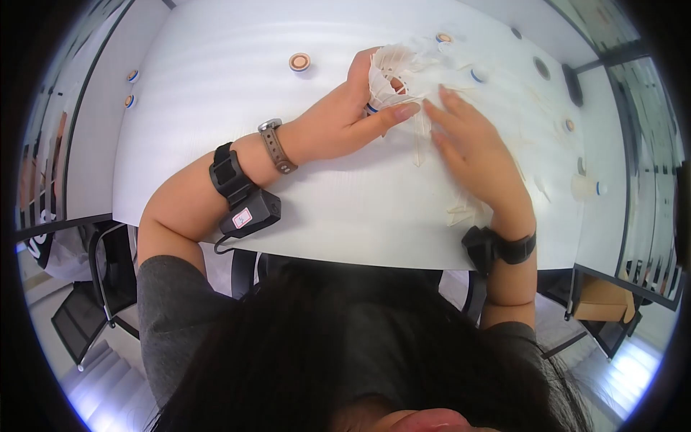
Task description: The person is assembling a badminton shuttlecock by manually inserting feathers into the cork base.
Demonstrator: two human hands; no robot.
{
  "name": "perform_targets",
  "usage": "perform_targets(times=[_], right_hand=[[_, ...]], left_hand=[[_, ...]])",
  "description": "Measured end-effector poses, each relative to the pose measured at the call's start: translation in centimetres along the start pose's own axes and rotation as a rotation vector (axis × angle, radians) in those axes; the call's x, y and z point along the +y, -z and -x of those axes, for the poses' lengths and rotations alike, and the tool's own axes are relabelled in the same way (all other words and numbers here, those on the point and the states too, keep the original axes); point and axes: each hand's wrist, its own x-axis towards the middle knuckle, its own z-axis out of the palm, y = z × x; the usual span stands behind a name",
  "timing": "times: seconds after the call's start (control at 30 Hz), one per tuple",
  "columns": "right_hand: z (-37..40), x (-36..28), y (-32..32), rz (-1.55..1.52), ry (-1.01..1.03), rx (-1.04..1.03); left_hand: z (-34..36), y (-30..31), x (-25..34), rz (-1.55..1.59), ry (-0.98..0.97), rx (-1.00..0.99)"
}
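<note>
My left hand (344, 124) is wrapped around a feather shuttlecock (389, 70), which has a blue band near its base. The shuttlecock's feather skirt opens toward the right, and part of its base is hidden by my fingers. Just right of it, my right hand (475, 151) hovers with its fingers apart and nothing visible in them. Loose white feathers (419, 144) lie on the table below and between the hands. More feathers (464, 210) rest near my right wrist.
Cork bases (299, 63) lie about the white table (345, 209), including one at the back (443, 38) and two at the left edge (131, 88). Another shuttlecock (586, 189) lies at the right. Low partitions (137, 43) flank the table; a cardboard box (601, 299) is below right.
</note>
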Motion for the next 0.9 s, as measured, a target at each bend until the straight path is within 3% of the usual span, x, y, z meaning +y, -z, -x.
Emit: perform_targets(times=[0.1, 0.33, 0.57, 0.9], right_hand=[[-0.4, -0.6, 0.2, -0.208, 0.035, -0.014], [-0.8, 0.1, 1.3, -0.058, -0.036, 0.155], [-0.3, 1.3, 0.0, -0.020, -0.110, -0.031], [-0.7, 0.7, -0.1, -0.183, -0.039, 0.026]], left_hand=[[-0.4, -0.1, 0.0, -0.010, -0.020, 0.017], [-0.2, 0.2, 0.2, -0.028, -0.036, 0.056], [-0.3, 0.3, 0.5, -0.040, -0.012, 0.110], [-0.5, 0.2, 0.6, -0.088, -0.015, 0.168]])
